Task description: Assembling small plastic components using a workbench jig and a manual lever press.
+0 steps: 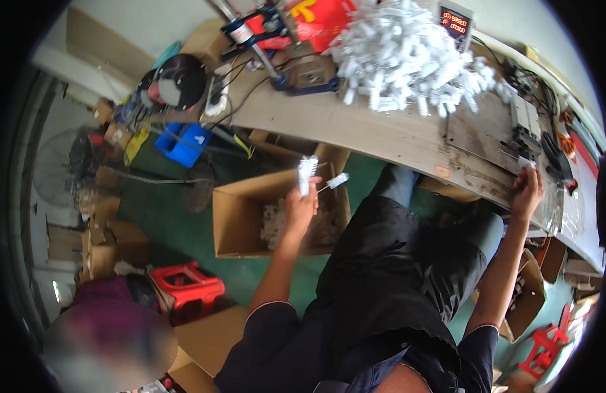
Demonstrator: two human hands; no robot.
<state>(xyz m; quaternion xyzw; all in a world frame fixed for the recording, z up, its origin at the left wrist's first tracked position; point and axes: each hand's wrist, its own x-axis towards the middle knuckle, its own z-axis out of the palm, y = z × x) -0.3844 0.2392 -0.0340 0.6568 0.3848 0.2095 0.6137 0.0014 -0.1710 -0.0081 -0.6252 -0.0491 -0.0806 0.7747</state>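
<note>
My left hand (301, 204) is raised over an open cardboard box, its fingers closed around small white plastic pieces (305, 173). Another white piece (338, 181) sticks out to the right of that hand on a thin stem. At the table's right side, my right hand (527, 191) pinches a small white piece (526, 162) at its fingertips, just below a metal bench fixture (526, 124). The exact kind of these pieces is too small to tell. A big heap of similar white pieces (408, 59) covers the back of the table.
The worktable (381, 134) carries a hand press (303, 65), a digital display (455, 26) and cables. Loose white pieces lie in the cardboard box (237, 216) beside my legs. A blue bin (183, 144), red stools (187, 288) and another person (113, 334) are at left.
</note>
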